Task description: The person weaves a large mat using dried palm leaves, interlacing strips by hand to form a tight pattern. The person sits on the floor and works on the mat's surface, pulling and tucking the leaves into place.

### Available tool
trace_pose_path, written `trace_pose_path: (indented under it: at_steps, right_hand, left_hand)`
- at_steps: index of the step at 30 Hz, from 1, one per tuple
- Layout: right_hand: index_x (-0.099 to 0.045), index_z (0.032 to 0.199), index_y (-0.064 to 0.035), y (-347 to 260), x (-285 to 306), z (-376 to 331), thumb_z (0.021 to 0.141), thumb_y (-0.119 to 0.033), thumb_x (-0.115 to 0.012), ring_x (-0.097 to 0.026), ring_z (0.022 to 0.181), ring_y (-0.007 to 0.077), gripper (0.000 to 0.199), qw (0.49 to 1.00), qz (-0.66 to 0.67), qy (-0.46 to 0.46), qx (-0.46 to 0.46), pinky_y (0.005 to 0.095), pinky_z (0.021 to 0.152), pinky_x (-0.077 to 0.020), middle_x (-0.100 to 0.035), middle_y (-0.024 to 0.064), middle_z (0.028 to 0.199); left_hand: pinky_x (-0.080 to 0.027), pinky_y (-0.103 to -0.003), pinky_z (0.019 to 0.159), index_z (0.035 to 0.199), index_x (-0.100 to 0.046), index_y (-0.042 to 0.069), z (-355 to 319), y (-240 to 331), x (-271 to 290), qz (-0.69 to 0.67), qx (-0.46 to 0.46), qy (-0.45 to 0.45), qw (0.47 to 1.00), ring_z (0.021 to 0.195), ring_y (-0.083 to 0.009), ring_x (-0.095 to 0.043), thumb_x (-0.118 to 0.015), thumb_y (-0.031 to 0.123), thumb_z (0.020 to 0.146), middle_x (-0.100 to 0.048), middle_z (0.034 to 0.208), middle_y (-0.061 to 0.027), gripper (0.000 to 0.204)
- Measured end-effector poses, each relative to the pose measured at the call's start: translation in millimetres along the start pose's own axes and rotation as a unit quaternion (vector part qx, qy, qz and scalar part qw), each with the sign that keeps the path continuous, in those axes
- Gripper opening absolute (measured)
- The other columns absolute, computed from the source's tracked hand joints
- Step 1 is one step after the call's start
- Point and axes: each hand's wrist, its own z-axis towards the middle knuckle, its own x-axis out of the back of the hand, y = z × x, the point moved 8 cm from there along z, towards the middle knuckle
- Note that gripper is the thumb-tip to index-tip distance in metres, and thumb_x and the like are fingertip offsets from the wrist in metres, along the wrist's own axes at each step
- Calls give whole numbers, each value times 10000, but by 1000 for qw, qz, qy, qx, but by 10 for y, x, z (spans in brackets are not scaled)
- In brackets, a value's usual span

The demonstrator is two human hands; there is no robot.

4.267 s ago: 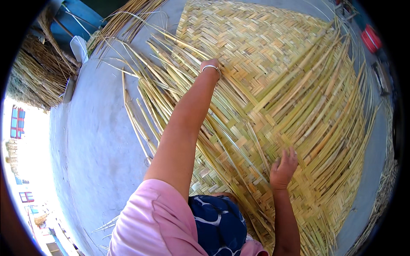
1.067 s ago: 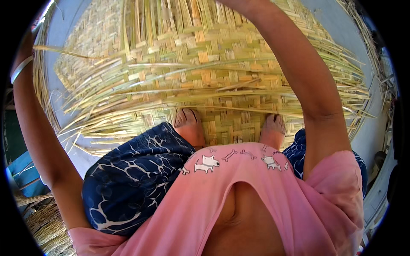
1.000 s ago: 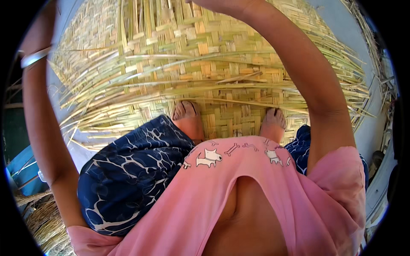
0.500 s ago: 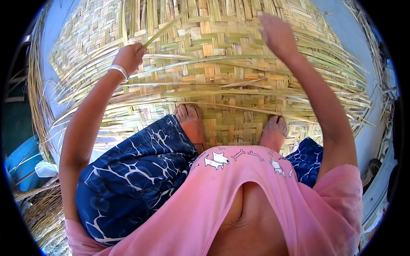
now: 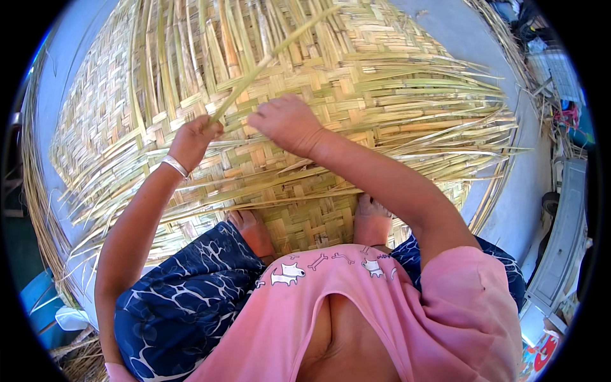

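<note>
My left hand (image 5: 194, 141) is closed, pinching one end of a long, flat, yellow-green plant strip (image 5: 254, 69). The strip slants up and to the right above a woven mat (image 5: 312, 224). To the right of the held end is my right hand (image 5: 286, 124), its fingers loosely bent and slightly smeared, with nothing visible in them. Long unwoven strips (image 5: 223, 41) run away from me at the far side of the weave. Crosswise strips (image 5: 433, 95) fan out past the mat's right side.
My feet (image 5: 372, 219) rest on the mat's near part. Loose cane strips (image 5: 38, 191) lie along the left side. A blue container (image 5: 41, 299) stands at lower left, and a grey plastic piece (image 5: 563, 235) at right. Pale floor (image 5: 534, 165) borders the mat.
My right hand has come from the far right toward the left hand. The left hand is slightly lower, still pinching the strip. The view has shifted right and farther out.
</note>
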Motion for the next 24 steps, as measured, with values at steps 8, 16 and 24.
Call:
trace_pose_path:
  at_steps: [8,16,24]
  right_hand:
    - [-601,895,-115,-288,204,-20,787,-183,-599,-610,840,214,128,990,79,111,-32,345,792,-457,-625,68,908]
    - [-605,1083,-117,352,-570,-409,917,-320,-604,-618,770,127,262,411,782,42,-468,279,635,-493,-647,22,969]
    - [-582,1027,-52,1013,-312,-487,867,-183,-675,-609,787,180,227,450,754,167,-450,324,685,-523,-640,67,905]
  left_hand:
    - [-392,-233,495,842,-608,26,47,-1,-32,42,53,4,998,534,-81,-482,-551,240,923,-557,625,-6,235]
    - [-400,-240,495,792,-588,33,-81,-11,-301,29,34,-101,994,558,-85,-508,-545,256,945,-555,646,-19,274]
    - [-417,-248,477,854,-623,45,1,120,-108,53,60,-137,987,527,-87,-496,-606,398,906,-553,638,-17,357]
